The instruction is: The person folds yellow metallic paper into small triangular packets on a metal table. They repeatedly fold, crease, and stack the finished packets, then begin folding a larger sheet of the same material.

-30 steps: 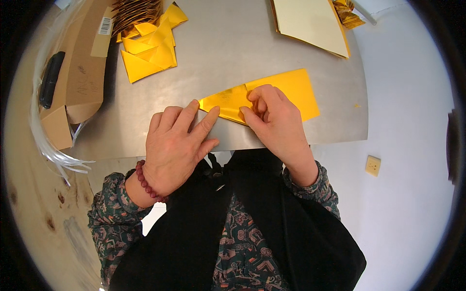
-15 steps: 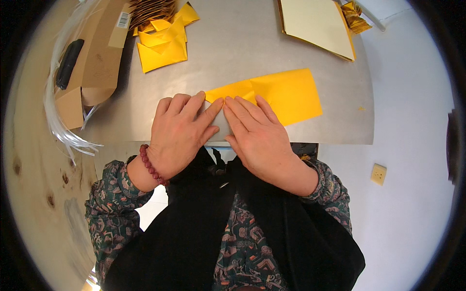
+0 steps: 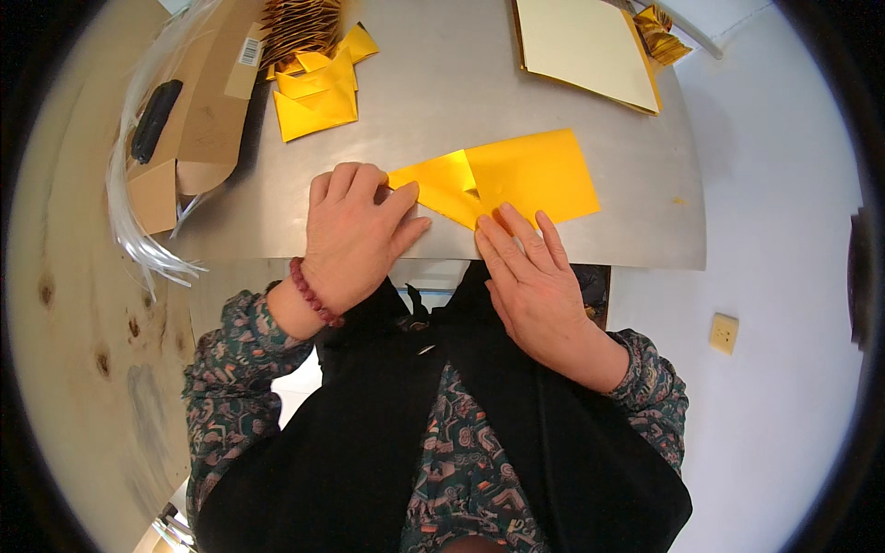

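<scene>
Paper (image 3: 530, 175), gold, folded at left into a narrow tip. Lies on the metal table (image 3: 636, 235), near the front edge. At the tip, left hand (image 3: 355, 221), with fingers apart and a little bent, touching from above, not clenched. At the lower edge of the fold, right hand (image 3: 539, 286), laid flat with straight fingers, grasping nothing. Farther back at left, folded gold pieces (image 3: 318, 101), near a cardboard box (image 3: 207, 124). At back right, cream sheets (image 3: 585, 46).
</scene>
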Motion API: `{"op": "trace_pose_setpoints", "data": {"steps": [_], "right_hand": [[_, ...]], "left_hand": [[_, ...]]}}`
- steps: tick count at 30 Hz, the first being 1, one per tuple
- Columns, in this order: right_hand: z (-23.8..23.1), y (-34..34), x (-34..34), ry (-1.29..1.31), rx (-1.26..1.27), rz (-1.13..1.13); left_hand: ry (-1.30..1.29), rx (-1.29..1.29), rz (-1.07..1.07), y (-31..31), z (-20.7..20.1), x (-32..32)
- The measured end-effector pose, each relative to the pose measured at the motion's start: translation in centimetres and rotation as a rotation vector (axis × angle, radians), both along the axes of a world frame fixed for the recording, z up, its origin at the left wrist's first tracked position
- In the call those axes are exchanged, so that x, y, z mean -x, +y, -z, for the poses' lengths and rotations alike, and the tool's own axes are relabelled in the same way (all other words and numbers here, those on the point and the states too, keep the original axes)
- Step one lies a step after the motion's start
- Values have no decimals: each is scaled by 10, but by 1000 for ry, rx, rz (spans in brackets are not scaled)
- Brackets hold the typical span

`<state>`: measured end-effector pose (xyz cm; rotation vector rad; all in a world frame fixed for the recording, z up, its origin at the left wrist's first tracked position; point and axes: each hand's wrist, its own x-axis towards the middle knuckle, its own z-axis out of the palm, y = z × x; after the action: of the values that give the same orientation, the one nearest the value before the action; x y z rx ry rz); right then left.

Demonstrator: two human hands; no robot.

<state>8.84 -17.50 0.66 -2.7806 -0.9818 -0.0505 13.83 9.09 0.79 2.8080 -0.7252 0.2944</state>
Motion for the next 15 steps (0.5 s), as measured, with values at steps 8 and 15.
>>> {"op": "trace_pose_setpoints", "data": {"steps": [8,15], "right_hand": [[10,-4,-5,-74,-68,-38],[9,-2,-5,-73,-101,-29]], "left_hand": [[-147,167,-206,-51,37,-1],[-100,248,-290,-46,47,-5]]}}
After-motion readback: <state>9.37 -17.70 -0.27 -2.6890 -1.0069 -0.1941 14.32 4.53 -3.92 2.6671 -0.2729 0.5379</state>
